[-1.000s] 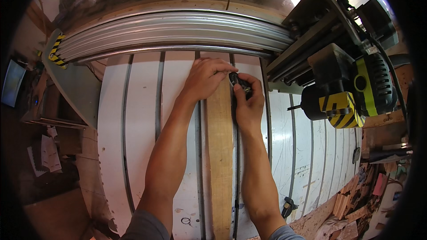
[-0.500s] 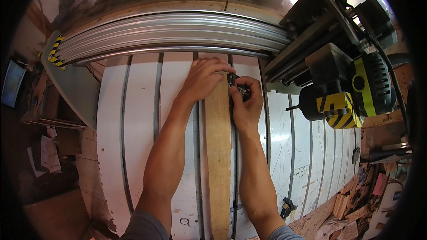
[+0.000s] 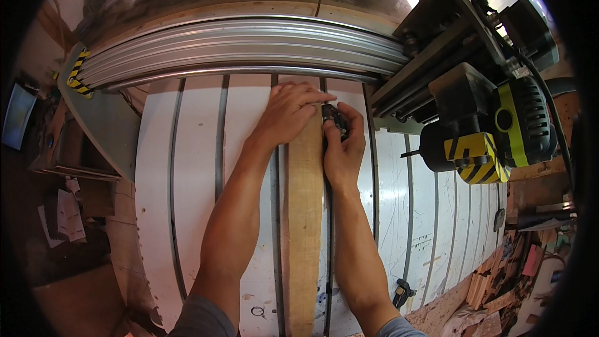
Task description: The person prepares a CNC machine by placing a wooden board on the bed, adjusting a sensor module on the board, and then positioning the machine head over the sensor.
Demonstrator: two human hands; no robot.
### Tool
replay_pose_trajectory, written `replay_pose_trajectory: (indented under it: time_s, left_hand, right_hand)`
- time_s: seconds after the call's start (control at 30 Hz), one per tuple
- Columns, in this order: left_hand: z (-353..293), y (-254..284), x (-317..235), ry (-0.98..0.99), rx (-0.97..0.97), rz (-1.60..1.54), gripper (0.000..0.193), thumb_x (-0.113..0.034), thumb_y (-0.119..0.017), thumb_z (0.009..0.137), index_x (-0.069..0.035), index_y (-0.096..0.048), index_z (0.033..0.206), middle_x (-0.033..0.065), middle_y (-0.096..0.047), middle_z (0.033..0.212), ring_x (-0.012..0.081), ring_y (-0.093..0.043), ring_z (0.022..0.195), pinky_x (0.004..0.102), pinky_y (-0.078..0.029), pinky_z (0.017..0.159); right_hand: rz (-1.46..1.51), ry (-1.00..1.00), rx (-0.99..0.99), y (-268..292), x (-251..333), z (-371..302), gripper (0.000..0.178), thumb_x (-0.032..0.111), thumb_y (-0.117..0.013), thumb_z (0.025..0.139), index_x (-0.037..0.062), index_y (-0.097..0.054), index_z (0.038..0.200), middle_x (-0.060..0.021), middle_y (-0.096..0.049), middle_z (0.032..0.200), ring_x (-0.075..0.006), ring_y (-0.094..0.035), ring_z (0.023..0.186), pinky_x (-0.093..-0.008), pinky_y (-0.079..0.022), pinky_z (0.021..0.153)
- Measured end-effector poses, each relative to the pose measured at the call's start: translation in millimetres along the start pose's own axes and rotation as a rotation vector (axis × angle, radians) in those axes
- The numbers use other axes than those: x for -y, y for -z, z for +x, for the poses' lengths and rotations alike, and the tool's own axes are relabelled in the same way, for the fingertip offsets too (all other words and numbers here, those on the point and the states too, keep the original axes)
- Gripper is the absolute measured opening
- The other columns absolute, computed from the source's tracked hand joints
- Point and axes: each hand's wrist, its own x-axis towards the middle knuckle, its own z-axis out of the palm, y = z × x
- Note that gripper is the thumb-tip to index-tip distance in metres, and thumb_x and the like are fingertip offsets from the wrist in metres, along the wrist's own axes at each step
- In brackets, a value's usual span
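Right grip (image 3: 346, 145), thumb and fingers closed about a small black fitting (image 3: 332, 116), pinching it beside the right edge of a wooden board (image 3: 304, 224) near its far end; the fitting is partly hidden by the fingers. Left grip (image 3: 288, 113), back of the hand uppermost, rests over the board's far end, its index finger extended rightward above the fitting; whether its fingers clasp the board cannot be told. The board, long, narrow and pale brown, runs lengthwise between the two forearms (image 3: 232, 231), from beneath the left grip to the lower edge of the view. It lies on a white machine bed (image 3: 196, 150) divided by dark parallel slots. Beyond the grips, a ribbed metal beam (image 3: 249, 43) spans the bed, joined at left to a grey side plate (image 3: 103, 112) with yellow-and-black striped edging. To the right hangs a black and lime-green tool head (image 3: 477, 156), its thin bit (image 3: 410, 153) pointing left. A black clamp (image 3: 404, 292) sits at the bed's near edge; outermost, a lit screen (image 3: 20, 115) stands at far left and wood scraps (image 3: 482, 288) lie at lower right
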Motion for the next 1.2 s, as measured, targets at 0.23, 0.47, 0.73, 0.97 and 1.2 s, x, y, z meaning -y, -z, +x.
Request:
replay_pose_trajectory:
  time_s: [0.23,0.47,0.73,0.97,1.2]
  left_hand:
    - [-0.4,3.6,1.5,0.039,-0.002,-0.024,0.036,-0.009,-0.057,0.092,-0.017,-0.079,0.119,0.0075,-0.068,0.126,0.0281,-0.053,0.130,0.0426,-0.031,0.117]
    - [1.6,1.8,7.8,0.052,0.007,-0.099,0.035,-0.014,-0.056,0.092,-0.022,-0.080,0.116,0.0084,-0.069,0.128,0.0278,-0.051,0.138,0.0439,-0.028,0.120]
    - [1.6,0.3,2.6,0.014,-0.013,0.006,0.039,-0.009,-0.058,0.090,-0.019,-0.079,0.122,0.0097,-0.068,0.124,0.0290,-0.053,0.132,0.0440,-0.033,0.117]
    - [3.5,4.8,1.3,0.086,-0.006,-0.104,0.036,-0.008,-0.057,0.088,-0.015,-0.081,0.114,0.0108,-0.068,0.121,0.0298,-0.057,0.127,0.0428,-0.042,0.111]
    - [1.2,7.0,3.5,0.128,-0.030,-0.101,0.027,-0.019,-0.062,0.089,-0.017,-0.084,0.105,0.0112,-0.071,0.121,0.0318,-0.057,0.130,0.0445,-0.037,0.116]
  right_hand:
    - [0.069,0.055,0.051,1.7,-5.4,2.2,0.033,0.006,-0.064,0.098,-0.0010,-0.056,0.130,-0.0153,-0.067,0.117,-0.0209,-0.064,0.107,-0.0333,-0.050,0.095]
    - [0.075,0.012,0.049,2.8,-10.2,1.6,0.027,0.005,-0.065,0.098,-0.0005,-0.058,0.124,-0.0118,-0.065,0.112,-0.0185,-0.062,0.102,-0.0313,-0.049,0.092]
    - [0.120,-0.021,0.019,2.0,-10.4,5.6,0.025,0.003,-0.063,0.099,-0.0009,-0.057,0.123,-0.0113,-0.063,0.113,-0.0178,-0.060,0.104,-0.0308,-0.047,0.095]
    - [0.213,0.009,0.013,-2.1,-13.4,8.4,0.025,0.001,-0.062,0.099,0.0004,-0.054,0.123,-0.0102,-0.062,0.112,-0.0167,-0.059,0.104,-0.0302,-0.046,0.094]
    - [0.307,-0.027,0.116,5.2,-9.3,7.9,0.027,-0.004,-0.062,0.095,0.0014,-0.055,0.121,-0.0087,-0.064,0.112,-0.0151,-0.060,0.105,-0.0301,-0.047,0.094]
